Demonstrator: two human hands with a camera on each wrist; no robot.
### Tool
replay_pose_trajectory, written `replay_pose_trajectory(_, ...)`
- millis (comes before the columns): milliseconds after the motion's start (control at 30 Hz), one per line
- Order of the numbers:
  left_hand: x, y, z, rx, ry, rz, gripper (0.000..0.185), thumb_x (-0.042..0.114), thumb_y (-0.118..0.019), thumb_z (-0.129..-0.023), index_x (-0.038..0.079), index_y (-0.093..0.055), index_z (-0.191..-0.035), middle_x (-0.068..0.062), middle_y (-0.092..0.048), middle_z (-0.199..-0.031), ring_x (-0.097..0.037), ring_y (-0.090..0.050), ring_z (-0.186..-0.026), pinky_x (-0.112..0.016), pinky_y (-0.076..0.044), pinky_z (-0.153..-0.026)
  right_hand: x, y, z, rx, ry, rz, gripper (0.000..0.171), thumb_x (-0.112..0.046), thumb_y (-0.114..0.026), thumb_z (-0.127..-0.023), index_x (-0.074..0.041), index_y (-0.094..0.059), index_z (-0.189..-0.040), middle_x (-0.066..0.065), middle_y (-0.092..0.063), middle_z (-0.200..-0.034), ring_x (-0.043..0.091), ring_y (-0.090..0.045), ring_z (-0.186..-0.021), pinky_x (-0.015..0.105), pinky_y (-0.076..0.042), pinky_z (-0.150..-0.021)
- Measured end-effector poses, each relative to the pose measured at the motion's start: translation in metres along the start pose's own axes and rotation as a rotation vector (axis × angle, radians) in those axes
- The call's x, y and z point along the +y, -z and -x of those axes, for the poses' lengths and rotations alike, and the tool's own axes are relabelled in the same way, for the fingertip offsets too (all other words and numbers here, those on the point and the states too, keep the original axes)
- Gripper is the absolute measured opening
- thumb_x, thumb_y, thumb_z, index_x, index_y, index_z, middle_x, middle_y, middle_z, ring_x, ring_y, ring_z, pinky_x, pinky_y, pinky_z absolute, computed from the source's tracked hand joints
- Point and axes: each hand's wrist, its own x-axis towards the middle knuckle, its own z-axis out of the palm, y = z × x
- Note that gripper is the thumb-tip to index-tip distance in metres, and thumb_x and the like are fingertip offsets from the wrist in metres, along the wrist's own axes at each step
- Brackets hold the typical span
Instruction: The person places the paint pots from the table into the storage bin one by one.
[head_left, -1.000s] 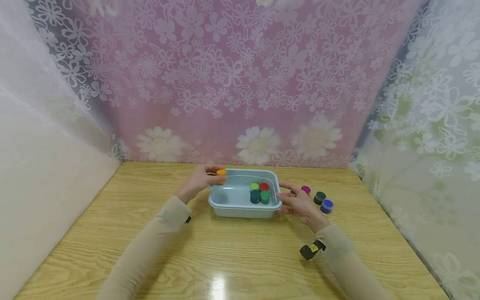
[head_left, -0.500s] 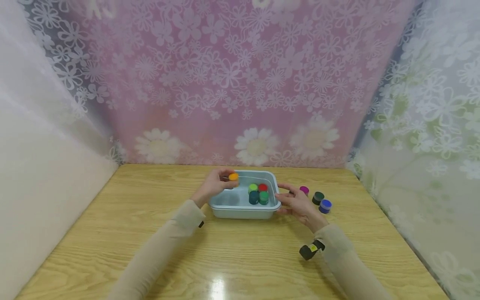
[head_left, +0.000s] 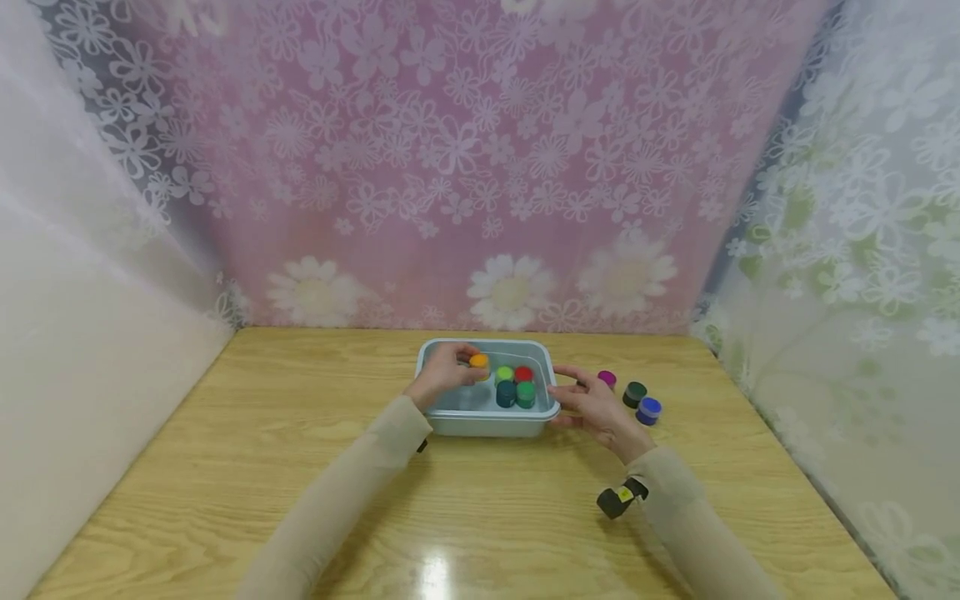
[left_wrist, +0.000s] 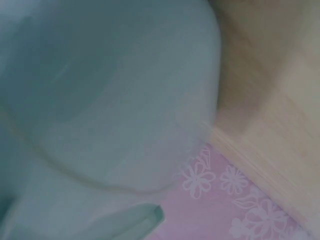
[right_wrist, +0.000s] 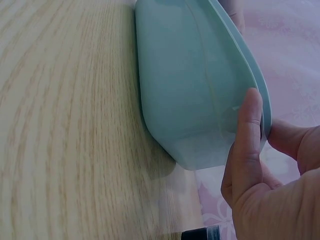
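Observation:
My left hand (head_left: 442, 372) pinches a small paint jar with an orange lid (head_left: 478, 362) between thumb and fingers, inside the rim of a pale blue-green plastic tub (head_left: 487, 414). Beside it in the tub stand several more jars: light green (head_left: 505, 374), red (head_left: 523, 375), dark teal (head_left: 506, 394) and green (head_left: 526, 394). My right hand (head_left: 596, 408) grips the tub's right end. The right wrist view shows its fingers (right_wrist: 248, 135) along the outer wall and the thumb at the rim. Only the tub wall (left_wrist: 115, 100) fills most of the left wrist view; the held jar is hidden there.
Right of the tub, jars in magenta (head_left: 607, 380), dark green (head_left: 634, 394) and blue (head_left: 648, 410) stand on the wooden table (head_left: 480, 517), close to the right hand. A pink flowered curtain (head_left: 465, 167) hangs behind the table, with pale curtains on both sides.
My left hand has carried the orange-lidded jar right and slightly down, from over the tub's left rim to beside the jars inside. The right hand stays at the tub's right end.

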Motion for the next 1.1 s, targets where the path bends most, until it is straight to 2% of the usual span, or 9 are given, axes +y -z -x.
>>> replay_pose_trajectory(167,0.0,-0.001,-0.004,0.037,0.013,-0.06,0.042,0.008,-0.076,-0.085,0.004,-0.061,-0.124,-0.014,-0.063,-0.12,-0.026,-0.064,-0.101,-0.044,-0.058,-0.091,-0.003,0.001,0.0,0.01,-0.011,-0.005,0.067,-0.019,-0.067,-0.094,-0.013,-0.033,-0.152,0.027,-0.052,-0.137,0.026,-0.066,-0.105,0.029,-0.062,-0.072)
replay_pose_trajectory(267,0.0,-0.003,-0.004,0.053,-0.009,-0.148,0.037,0.008,-0.076,-0.084,0.004,-0.064,-0.119,-0.014,-0.066,-0.116,-0.025,-0.064,-0.098,-0.039,-0.06,-0.083,-0.002,0.001,0.0,0.012,-0.007,-0.005,0.066,-0.018,-0.066,-0.095,-0.012,-0.033,-0.152,0.028,-0.051,-0.137,0.026,-0.066,-0.104,0.03,-0.062,-0.072)
replay_pose_trajectory(433,0.0,-0.006,-0.002,0.034,-0.034,-0.296,0.028,0.009,-0.077,-0.083,0.005,-0.069,-0.11,-0.013,-0.068,-0.113,-0.025,-0.063,-0.099,-0.033,-0.057,-0.075,0.0,0.001,0.0,0.014,-0.012,0.009,0.065,-0.018,-0.065,-0.096,-0.012,-0.033,-0.152,0.027,-0.052,-0.136,0.024,-0.067,-0.1,0.031,-0.062,-0.075)
replay_pose_trajectory(500,0.0,-0.007,-0.001,0.024,-0.029,-0.295,0.029,0.008,-0.077,-0.084,0.004,-0.068,-0.111,-0.014,-0.067,-0.114,-0.027,-0.063,-0.099,-0.034,-0.057,-0.075,0.0,0.001,-0.001,0.015,-0.013,0.012,0.066,-0.019,-0.066,-0.095,-0.013,-0.034,-0.152,0.026,-0.053,-0.135,0.024,-0.067,-0.101,0.031,-0.062,-0.075)
replay_pose_trajectory(700,-0.003,-0.007,-0.001,-0.036,-0.016,-0.169,0.033,-0.004,-0.072,-0.084,-0.005,-0.064,-0.116,-0.025,-0.065,-0.115,-0.041,-0.068,-0.087,-0.044,-0.062,-0.074,0.001,0.001,-0.002,0.021,-0.01,0.015,0.065,-0.019,-0.066,-0.095,-0.013,-0.035,-0.151,0.026,-0.053,-0.135,0.025,-0.066,-0.103,0.032,-0.062,-0.077)
replay_pose_trajectory(933,-0.008,-0.004,-0.009,-0.038,-0.02,-0.264,0.031,0.002,-0.078,-0.08,0.0,-0.068,-0.109,-0.018,-0.068,-0.108,-0.023,-0.069,-0.074,-0.031,-0.061,-0.071,0.0,0.0,-0.002,0.029,-0.019,0.007,0.065,-0.02,-0.067,-0.094,-0.014,-0.035,-0.151,0.026,-0.052,-0.137,0.024,-0.066,-0.103,0.032,-0.062,-0.077)
replay_pose_trajectory(1100,-0.007,-0.002,-0.011,-0.044,0.002,-0.31,0.032,0.003,-0.079,-0.079,0.001,-0.068,-0.11,-0.017,-0.067,-0.107,-0.021,-0.069,-0.071,-0.029,-0.06,-0.07,-0.002,-0.001,-0.001,0.022,-0.023,0.009,0.065,-0.018,-0.065,-0.096,-0.013,-0.034,-0.152,0.027,-0.05,-0.138,0.026,-0.066,-0.104,0.031,-0.062,-0.075)
